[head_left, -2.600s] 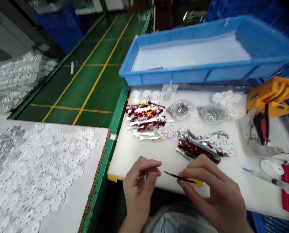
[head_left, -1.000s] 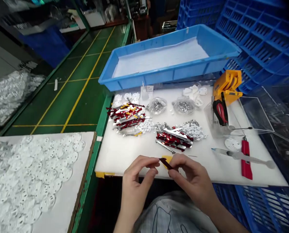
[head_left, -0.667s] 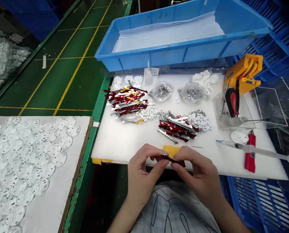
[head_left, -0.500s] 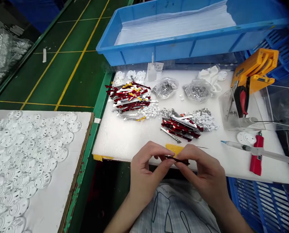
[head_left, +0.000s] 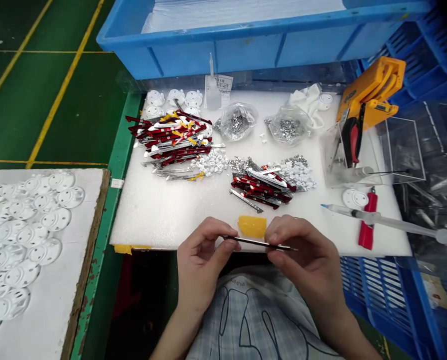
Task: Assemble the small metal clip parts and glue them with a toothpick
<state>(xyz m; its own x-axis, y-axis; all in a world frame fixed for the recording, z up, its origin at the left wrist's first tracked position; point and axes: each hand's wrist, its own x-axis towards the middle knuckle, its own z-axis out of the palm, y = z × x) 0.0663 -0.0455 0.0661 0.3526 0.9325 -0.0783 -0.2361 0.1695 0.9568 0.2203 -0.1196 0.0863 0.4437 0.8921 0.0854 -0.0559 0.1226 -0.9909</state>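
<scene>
Counted two bags (head_left: 239, 121) and one syringe (head_left: 396, 221). Pinched one strip (head_left: 253, 242) in left hand (head_left: 200, 260) and right hand (head_left: 309, 255), both turned inward.

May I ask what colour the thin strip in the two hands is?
The thin strip looks dark, nearly black, in the head view.
</scene>
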